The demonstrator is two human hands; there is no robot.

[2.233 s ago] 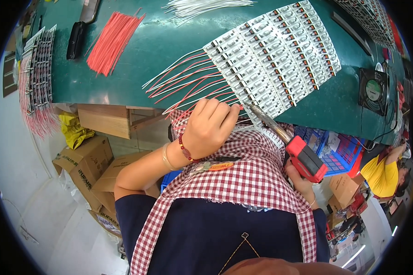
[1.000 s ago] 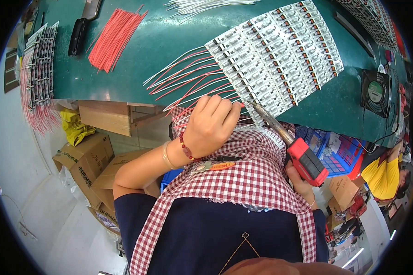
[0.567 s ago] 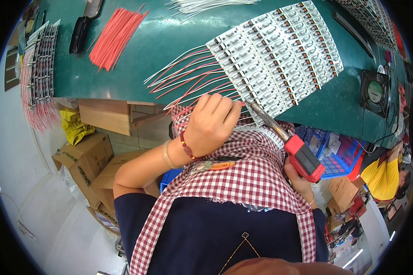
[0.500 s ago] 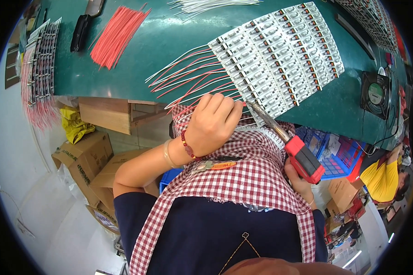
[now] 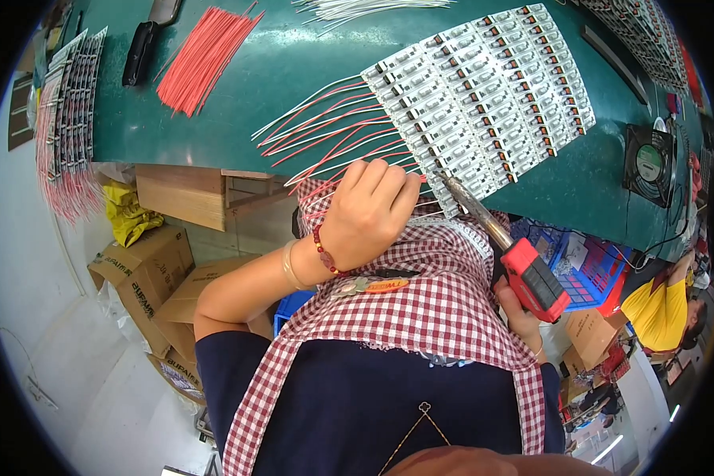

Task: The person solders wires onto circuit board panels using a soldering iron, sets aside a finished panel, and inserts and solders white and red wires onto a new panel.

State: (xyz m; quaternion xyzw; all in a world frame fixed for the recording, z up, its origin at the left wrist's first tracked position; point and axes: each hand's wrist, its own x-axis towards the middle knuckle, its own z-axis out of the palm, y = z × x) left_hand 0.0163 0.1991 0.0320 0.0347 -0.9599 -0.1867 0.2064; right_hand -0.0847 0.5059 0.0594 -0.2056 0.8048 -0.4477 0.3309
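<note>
A white panel of small circuit boards (image 5: 484, 103) lies on the green table, with red and white wires (image 5: 325, 131) fanning out from its left edge. At the panel's lower left edge my left hand (image 5: 373, 210) is closed in a pinch; a bit of red wire (image 5: 422, 178) shows at its fingertips. My right hand (image 5: 520, 312) is wrapped round a red and black soldering iron (image 5: 535, 282), its fingers partly hidden behind the handle. The iron's metal tip points up and left over the panel's edge, just right of my left fingertips.
A bundle of red wires (image 5: 206, 59) and a bundle of white wires (image 5: 365, 8) lie farther back. Finished-looking wired panels (image 5: 71, 111) hang at the left table edge. A black fan (image 5: 650, 163) stands at right. Cardboard boxes (image 5: 147, 278) and blue baskets (image 5: 591, 274) are below.
The soldering iron and my right hand have shifted slightly right, and the tip has moved away from my left fingertips. My left hand stays in place.
</note>
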